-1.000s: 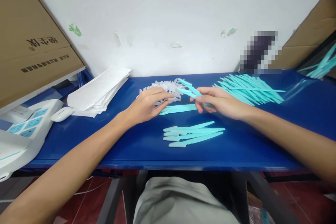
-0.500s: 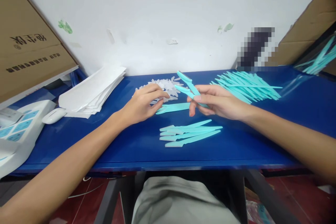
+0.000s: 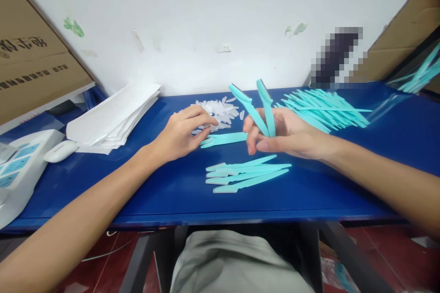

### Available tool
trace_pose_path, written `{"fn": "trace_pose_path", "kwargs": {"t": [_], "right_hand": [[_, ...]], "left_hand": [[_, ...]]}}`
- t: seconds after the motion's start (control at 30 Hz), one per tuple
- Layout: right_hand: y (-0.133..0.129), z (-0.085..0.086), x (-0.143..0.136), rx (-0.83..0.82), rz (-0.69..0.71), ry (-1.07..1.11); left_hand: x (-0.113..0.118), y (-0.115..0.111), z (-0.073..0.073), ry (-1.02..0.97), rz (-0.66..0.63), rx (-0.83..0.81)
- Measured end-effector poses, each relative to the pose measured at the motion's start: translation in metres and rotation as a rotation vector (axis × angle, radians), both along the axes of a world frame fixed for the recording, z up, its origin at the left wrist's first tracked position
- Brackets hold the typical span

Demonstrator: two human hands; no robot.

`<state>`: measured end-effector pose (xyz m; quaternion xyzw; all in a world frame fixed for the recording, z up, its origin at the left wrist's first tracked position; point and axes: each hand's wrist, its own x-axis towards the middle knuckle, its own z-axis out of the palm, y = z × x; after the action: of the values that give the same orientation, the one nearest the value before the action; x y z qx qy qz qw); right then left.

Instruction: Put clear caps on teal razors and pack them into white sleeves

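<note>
My right hand (image 3: 288, 135) holds two turquoise eyebrow razors (image 3: 256, 112) above the table, their blade ends fanned apart and pointing up. At the near edge of a pile of translucent white blade caps (image 3: 220, 112) is my left hand (image 3: 185, 132). Its fingers are curled and the thumb is close to the index finger; whatever lies between them is too small to make out. Between the hands, a small bunch of turquoise razors (image 3: 228, 138) lies on the table. Nearer to me is a group of razors (image 3: 247, 176) with pale caps over their blades.
A large heap of turquoise razors (image 3: 326, 110) lies at the right by the wall. White paper envelopes (image 3: 110, 119) are stacked on the left, beside a white earbud-like case (image 3: 61, 151) and a white device (image 3: 30, 165). Cardboard boxes (image 3: 37, 55) flank the blue table (image 3: 172, 201).
The two razors in my right hand have turned more upright and spread further apart. My left hand has stayed by the caps. The view has shifted slightly.
</note>
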<state>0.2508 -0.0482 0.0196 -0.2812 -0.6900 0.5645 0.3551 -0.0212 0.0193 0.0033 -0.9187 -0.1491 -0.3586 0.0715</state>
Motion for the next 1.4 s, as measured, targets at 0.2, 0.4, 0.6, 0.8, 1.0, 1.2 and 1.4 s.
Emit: {"fn": "trace_pose_path", "kwargs": {"t": [0.2, 0.4, 0.6, 0.8, 1.0, 1.2, 1.4], "right_hand": [[-0.0026, 0.0023, -0.0024, 0.045, 0.014, -0.059], [-0.0035, 0.0031, -0.0031, 0.046, 0.019, -0.099], [-0.0044, 0.0023, -0.0026, 0.037, 0.031, -0.129], [-0.0046, 0.0028, -0.0029, 0.017, 0.045, -0.117], [-0.0041, 0.0032, -0.0034, -0.019, 0.05, -0.12], [-0.0042, 0.0024, -0.0046, -0.014, 0.06, -0.116], [-0.0041, 0.0026, -0.0041, 0.011, 0.059, -0.15]], "left_hand": [[0.0008, -0.0003, 0.0002, -0.018, -0.01, 0.012], [0.0011, 0.0006, -0.0002, -0.016, -0.018, 0.002], [0.0011, 0.0009, -0.001, -0.032, -0.032, 0.017], [0.0008, -0.0001, -0.0013, -0.012, -0.017, -0.025], [0.0009, -0.001, -0.0016, 0.012, 0.026, -0.056], [0.0005, -0.0006, -0.0016, 0.017, 0.01, -0.059], [0.0003, -0.0002, -0.0021, -0.007, -0.033, -0.041]]}}
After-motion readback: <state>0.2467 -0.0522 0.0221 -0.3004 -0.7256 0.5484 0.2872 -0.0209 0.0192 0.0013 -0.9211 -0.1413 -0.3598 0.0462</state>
